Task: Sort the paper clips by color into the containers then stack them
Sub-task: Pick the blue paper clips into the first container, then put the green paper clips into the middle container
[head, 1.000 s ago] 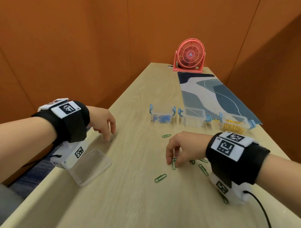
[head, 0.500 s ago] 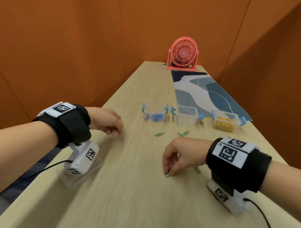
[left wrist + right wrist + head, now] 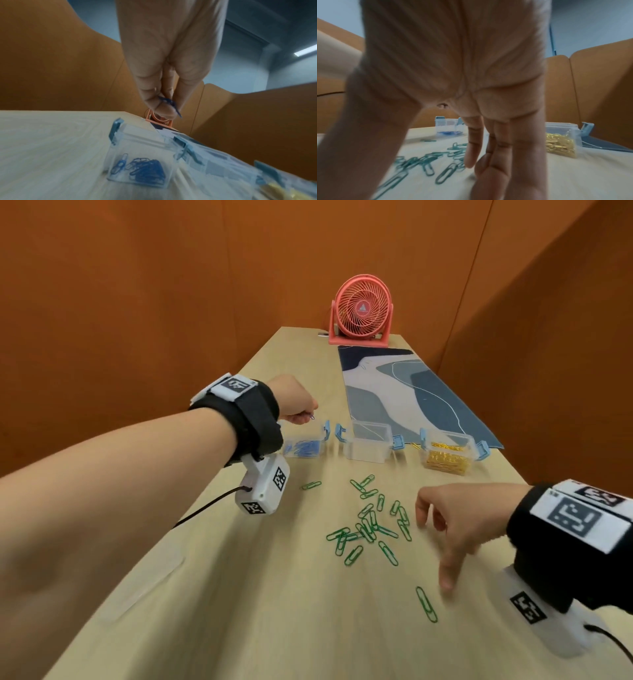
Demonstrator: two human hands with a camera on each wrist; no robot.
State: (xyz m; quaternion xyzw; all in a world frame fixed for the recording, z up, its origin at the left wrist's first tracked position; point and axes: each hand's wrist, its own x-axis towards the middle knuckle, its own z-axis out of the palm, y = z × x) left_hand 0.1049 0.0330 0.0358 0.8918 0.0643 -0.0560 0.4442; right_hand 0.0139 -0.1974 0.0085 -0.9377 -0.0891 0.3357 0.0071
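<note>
Tabletop: left hand (image 3: 164,75) pinching blue clip (image 3: 169,104)

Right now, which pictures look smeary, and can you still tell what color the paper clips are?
Head view: fairly sharp, green paper clips clear, table edges bent by the wide lens. Left wrist view: the blue-clip container is smeared, yet the blue clip pinched by the left hand reads fine. Right wrist view: the right hand looms large and soft, clips blurry but green.

Three containers (image 3: 368,445) in a row; loose clips (image 3: 368,525) before them.
</note>
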